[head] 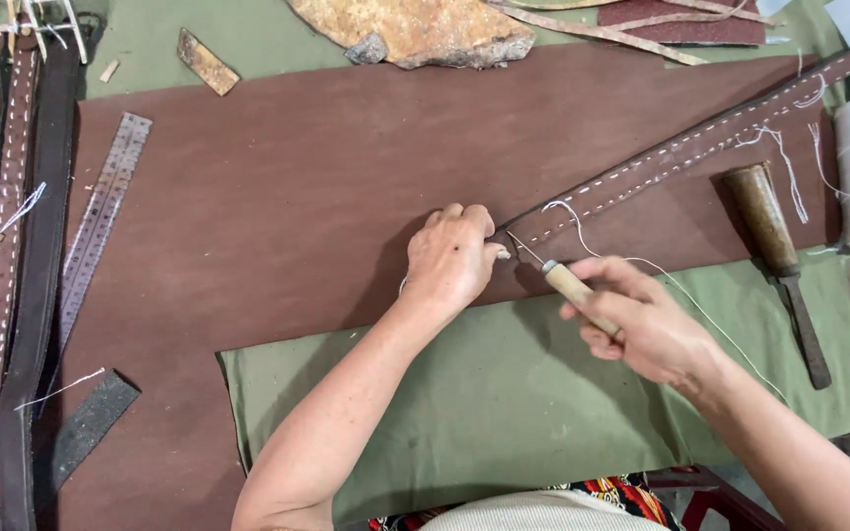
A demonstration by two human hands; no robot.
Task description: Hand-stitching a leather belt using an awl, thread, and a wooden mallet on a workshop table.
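Pinching strap end [528,228] in closed left hand [453,258] fingers, right hand [641,320] fingers gripping wooden-handled awl [561,279]

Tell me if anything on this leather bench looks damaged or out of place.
Nothing looks damaged. The left hand pins the stitched strap while the right hand holds an awl at its end. Loose white thread trails off it across the green cloth.
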